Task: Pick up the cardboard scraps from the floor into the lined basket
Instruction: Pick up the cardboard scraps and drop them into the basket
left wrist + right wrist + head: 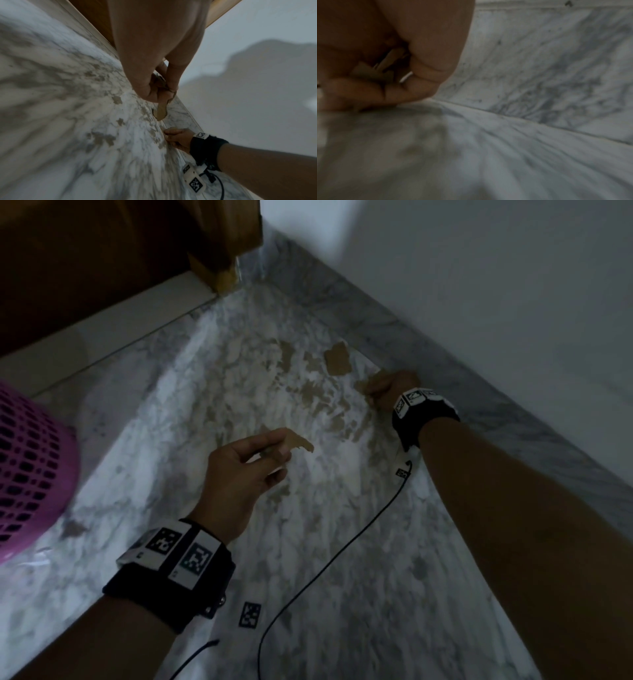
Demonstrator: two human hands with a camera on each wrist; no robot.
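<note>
Pink basket (30,467), contents hidden; both hands, left (239,474) and right (387,392), grip cardboard scraps (298,441).

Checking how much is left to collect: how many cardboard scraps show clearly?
3: one pinched in the left hand, one gripped in the right hand, one loose scrap by the skirting. Brown marble patches may hide more.

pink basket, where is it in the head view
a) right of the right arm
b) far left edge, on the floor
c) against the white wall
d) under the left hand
b: the pink basket sits at the frame's left edge on the marble floor, apart from the left hand, which pinches a cardboard scrap.
</note>
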